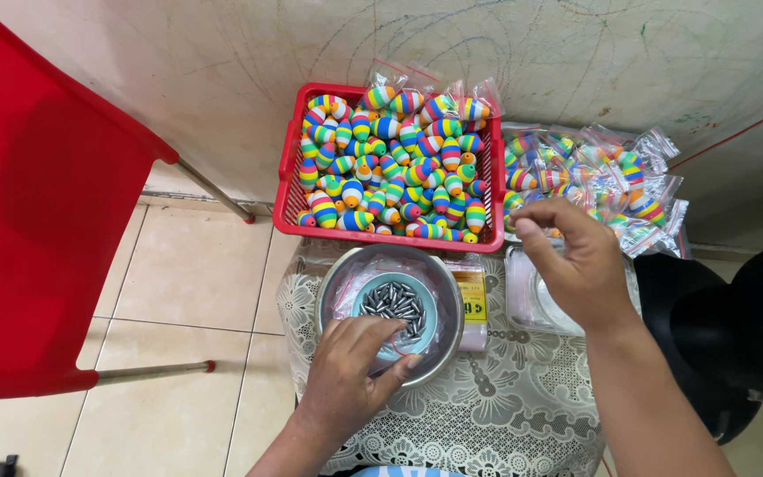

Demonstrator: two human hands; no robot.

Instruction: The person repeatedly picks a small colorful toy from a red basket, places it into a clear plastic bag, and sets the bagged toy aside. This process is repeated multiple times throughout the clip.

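Observation:
My left hand [355, 371] rests on the near rim of a steel bowl [344, 278], its fingers curled down toward a small pale blue dish [424, 325] filled with several dark metal weights [396, 300]. My right hand [576, 261] hovers above a clear plastic container [523, 291], fingertips pinched together; whether it holds something small is hidden. Behind them stands a red basket [289, 181] heaped with rainbow-striped oval floats [390, 168]. To its right lies a pile of small clear bags [629, 185] with the same floats inside.
A lace-patterned cloth [496, 397] covers the small table. A red plastic chair [37, 212] stands at the left over the tiled floor [187, 291]. A black object [735, 327] sits at the right. A yellow-labelled packet [472, 300] lies beside the bowl.

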